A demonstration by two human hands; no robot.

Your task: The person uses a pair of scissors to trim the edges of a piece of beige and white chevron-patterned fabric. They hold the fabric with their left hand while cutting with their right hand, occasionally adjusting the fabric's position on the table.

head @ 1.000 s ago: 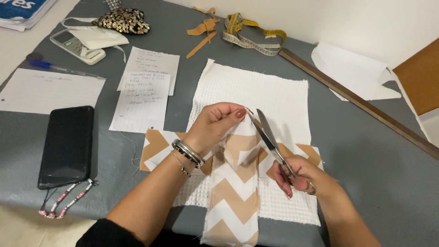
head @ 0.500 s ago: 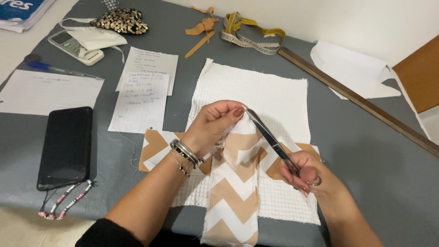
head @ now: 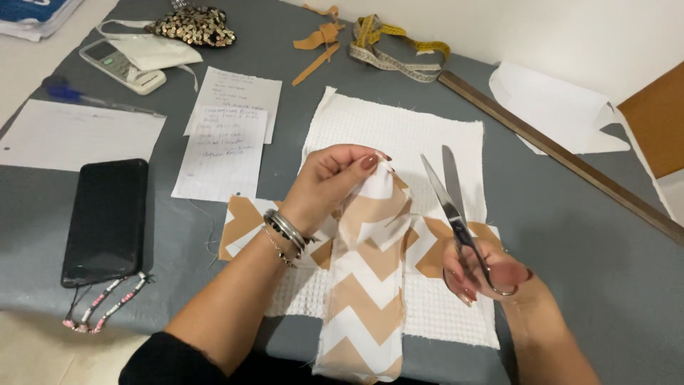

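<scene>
Black and glossy at the far left, a phone lies flat on the grey table, with handwritten paper sheets just to its right. Next comes the left hand, bangles at the wrist, its fingertips pinching the top end of a tan-and-white chevron fabric strip and lifting it off a white waffle-weave cloth. That strip runs from the pinch down toward the person's body, between the two hands and over a crosswise chevron piece. Right of it, the right hand grips a pair of scissors by the handles, blades parted and pointing up, just beside the raised end but not touching it. Further right lie a long wooden ruler and white paper.

With the open blades so near the pinching fingertips, a careless closing could nick a finger. The limp strip could also sag or twist in the blades, giving a crooked cut, or the lower blade might snag the waffle cloth underneath.
</scene>
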